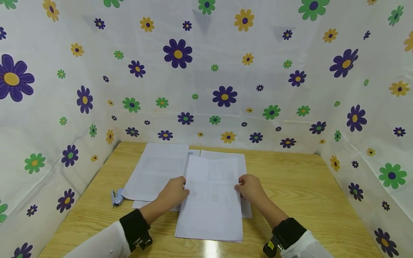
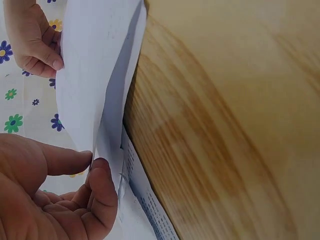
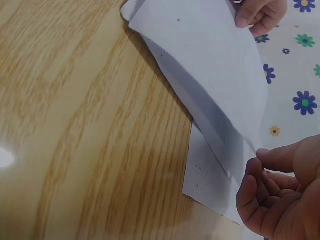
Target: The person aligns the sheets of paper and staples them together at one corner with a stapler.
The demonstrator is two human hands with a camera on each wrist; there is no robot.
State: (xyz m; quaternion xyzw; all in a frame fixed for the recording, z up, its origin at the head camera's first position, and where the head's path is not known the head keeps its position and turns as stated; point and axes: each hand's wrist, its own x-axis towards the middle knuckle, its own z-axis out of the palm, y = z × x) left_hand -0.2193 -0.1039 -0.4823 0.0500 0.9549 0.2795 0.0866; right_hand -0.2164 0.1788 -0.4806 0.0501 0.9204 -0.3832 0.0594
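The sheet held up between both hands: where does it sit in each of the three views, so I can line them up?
Head: the raised sheet lies centre, low, between the left hand and right hand.
Left wrist: upper left, sheet pinched at its edge by the left hand.
Right wrist: upper centre, sheet held at its edge.
Shared landmark: the wooden table.

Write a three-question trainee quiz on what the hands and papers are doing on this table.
1. True or false: both hands pinch the same raised sheet.
2. What lies at the table's left edge? A) scissors B) stapler C) pen
3. Which hand is nearer the left stack of paper?

Key:
1. True: left hand and right hand pinch opposite edges.
2. B, the stapler.
3. The left hand.
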